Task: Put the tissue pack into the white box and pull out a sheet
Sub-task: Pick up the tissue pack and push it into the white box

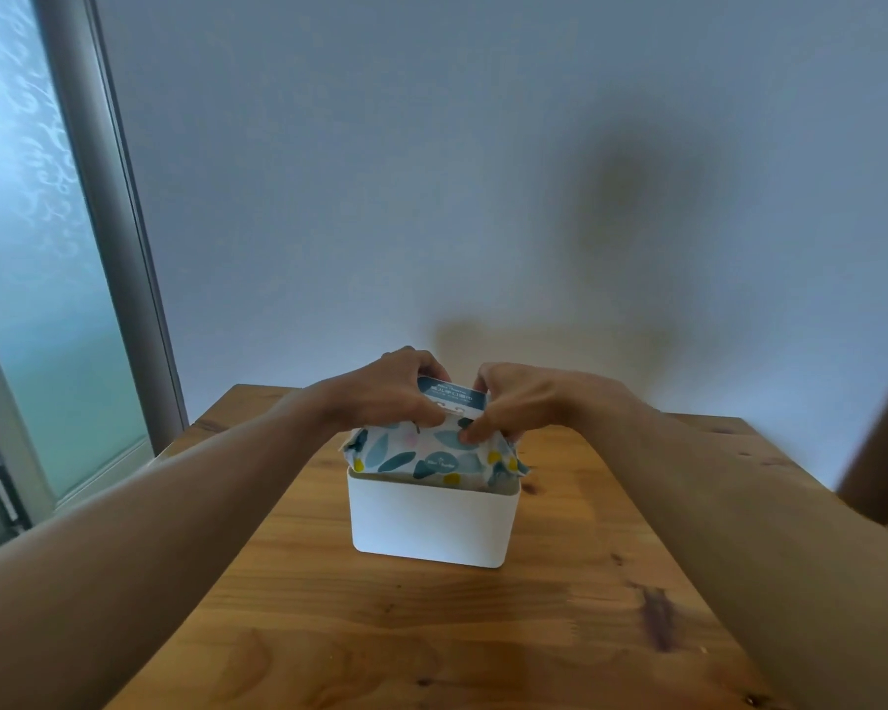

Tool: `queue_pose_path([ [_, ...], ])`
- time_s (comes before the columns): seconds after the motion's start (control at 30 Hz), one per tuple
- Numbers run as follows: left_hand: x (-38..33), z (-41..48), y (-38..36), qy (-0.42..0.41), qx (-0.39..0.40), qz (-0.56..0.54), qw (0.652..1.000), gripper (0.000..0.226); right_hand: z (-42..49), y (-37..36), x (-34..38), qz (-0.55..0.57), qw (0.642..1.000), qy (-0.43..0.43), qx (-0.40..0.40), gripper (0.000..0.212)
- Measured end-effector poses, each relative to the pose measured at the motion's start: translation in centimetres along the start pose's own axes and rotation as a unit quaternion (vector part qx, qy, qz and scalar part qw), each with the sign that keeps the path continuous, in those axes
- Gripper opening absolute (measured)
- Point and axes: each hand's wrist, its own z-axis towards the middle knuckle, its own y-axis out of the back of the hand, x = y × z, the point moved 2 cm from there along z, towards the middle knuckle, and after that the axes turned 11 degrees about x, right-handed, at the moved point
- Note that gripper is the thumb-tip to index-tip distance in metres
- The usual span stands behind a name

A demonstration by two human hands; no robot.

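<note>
A white box stands open-topped in the middle of a wooden table. A tissue pack with a blue, teal and yellow leaf print sits partly inside the box, its upper half sticking out above the rim. A dark blue label flap rises from the pack's top. My left hand grips the pack's top from the left. My right hand grips it from the right, thumb pressed on the printed front. The pack's lower part is hidden by the box wall.
A frosted window with a grey frame fills the left side. A plain wall stands right behind the table's far edge. A dark wooden piece shows at the right edge.
</note>
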Motion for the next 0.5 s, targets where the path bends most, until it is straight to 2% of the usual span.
queue_pose_path([
  [0.2,-0.2,-0.2,-0.9,-0.015,-0.028,-0.042,0.999,0.043,-0.6,0.5,-0.4,0.022,1.0,-0.008,0.005,0.042],
  [0.4,1.2,-0.8,-2.0,-0.006,-0.03,-0.11,0.993,0.067,-1.2,0.6,-1.2,0.046,0.999,-0.011,-0.012,0.043],
  [0.5,1.5,-1.0,-3.0,-0.016,-0.033,-0.164,0.986,0.054,-1.5,0.4,-1.6,0.051,0.998,-0.006,-0.025,0.043],
])
